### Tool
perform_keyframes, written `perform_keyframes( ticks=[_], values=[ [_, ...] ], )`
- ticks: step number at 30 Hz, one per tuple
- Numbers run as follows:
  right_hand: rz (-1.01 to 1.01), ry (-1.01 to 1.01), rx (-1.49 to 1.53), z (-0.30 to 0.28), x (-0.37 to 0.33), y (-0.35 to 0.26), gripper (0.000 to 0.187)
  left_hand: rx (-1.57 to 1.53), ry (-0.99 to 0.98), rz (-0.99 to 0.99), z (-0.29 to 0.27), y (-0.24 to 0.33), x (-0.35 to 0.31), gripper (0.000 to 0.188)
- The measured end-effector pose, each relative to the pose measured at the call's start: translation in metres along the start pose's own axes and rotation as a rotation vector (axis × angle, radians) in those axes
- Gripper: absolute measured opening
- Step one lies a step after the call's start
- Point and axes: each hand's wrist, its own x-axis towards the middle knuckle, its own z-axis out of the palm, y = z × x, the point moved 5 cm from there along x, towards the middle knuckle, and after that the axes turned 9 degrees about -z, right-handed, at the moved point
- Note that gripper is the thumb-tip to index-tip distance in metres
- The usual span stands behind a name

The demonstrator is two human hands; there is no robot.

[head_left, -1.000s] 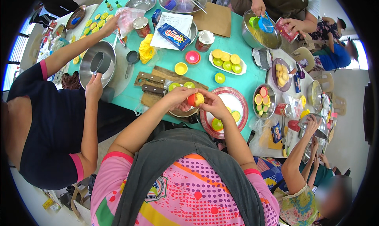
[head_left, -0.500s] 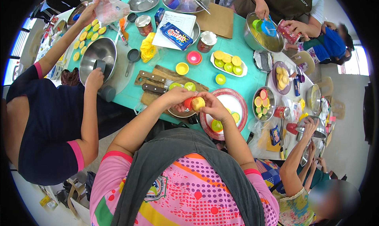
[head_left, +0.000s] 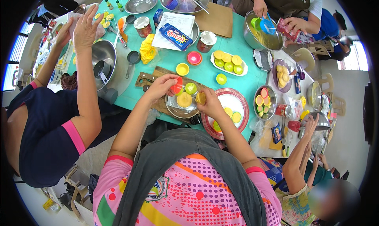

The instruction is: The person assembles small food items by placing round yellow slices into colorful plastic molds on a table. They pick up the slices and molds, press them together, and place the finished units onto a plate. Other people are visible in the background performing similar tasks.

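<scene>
Holding a small, round, golden-brown cake (head_left: 201, 98) well apart from a shallow, round, red-orange cup mould (head_left: 177, 85).
Clasped at the side by the closed fingers of the bare right hand (head_left: 212, 104), near the right edge of a clear, round, shallow dish (head_left: 176, 110), with the mould pinched in the bare left hand (head_left: 160, 87) toward the dish's far-left side. Likely best to grip lightly, spreading the load over several fingertips, as the cake looks soft enough to dent; wise also to stay low above the dish and clear of the round, pale-yellow cake (head_left: 184, 100) and round, lime-green piece (head_left: 190, 88) there. Just rightward, a round, white plate with a red patterned rim (head_left: 244, 111); all around, a teal tabletop (head_left: 169, 58).
</scene>
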Motion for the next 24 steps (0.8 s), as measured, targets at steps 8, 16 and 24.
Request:
perform_keyframes(
  ticks=[8,16,24],
  values=[
    [-0.105,-0.102,-0.439,0.026,0.003,-0.008,0.051,-0.488,-0.291,0.063,-0.005,-0.015,-0.006,0.040],
    [-0.117,-0.102,-0.467,0.031,0.006,-0.010,0.050,-0.188,-0.010,0.003,-0.025,-0.034,-0.003,0.023],
    [-0.098,-0.044,-0.322,0.025,0.002,-0.003,0.046,0.060,0.110,0.024,-0.025,-0.042,0.001,0.016]
  ],
)
